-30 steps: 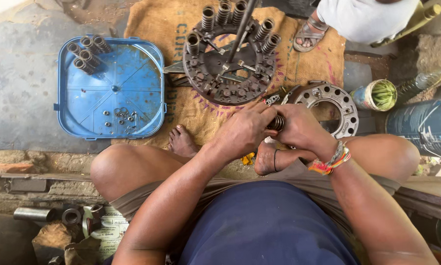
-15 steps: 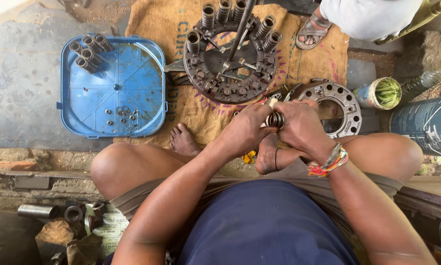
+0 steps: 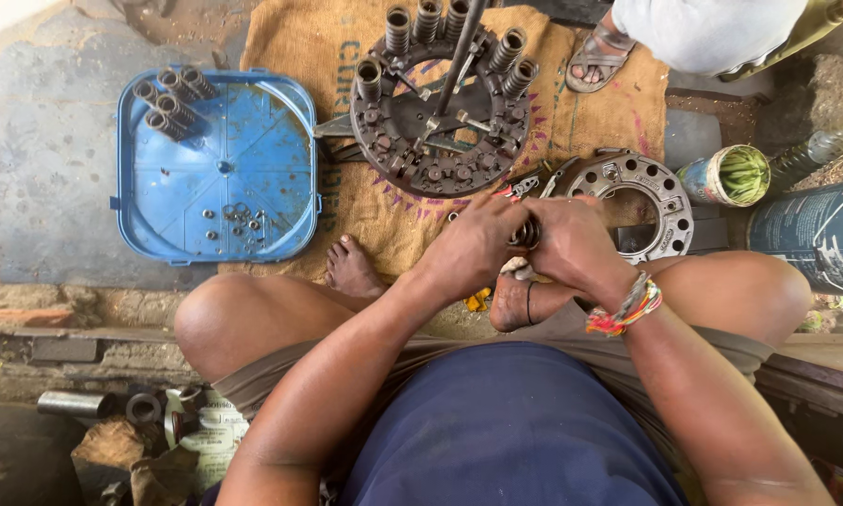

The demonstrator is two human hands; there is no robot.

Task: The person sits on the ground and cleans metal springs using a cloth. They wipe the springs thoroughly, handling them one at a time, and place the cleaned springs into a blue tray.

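Two hands (image 3: 524, 245), one dark coil spring (image 3: 526, 233) pinched between them.

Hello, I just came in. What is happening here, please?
A person sits on the ground with both hands together in front of the knees. The left hand and the right hand grip a small dark coil spring between them. Ahead, on a burlap sack, lies a round metal plate with upright springs, and beside it a metal ring. A blue tray on the left holds more springs and small parts. Another person's sandalled foot is at the top.
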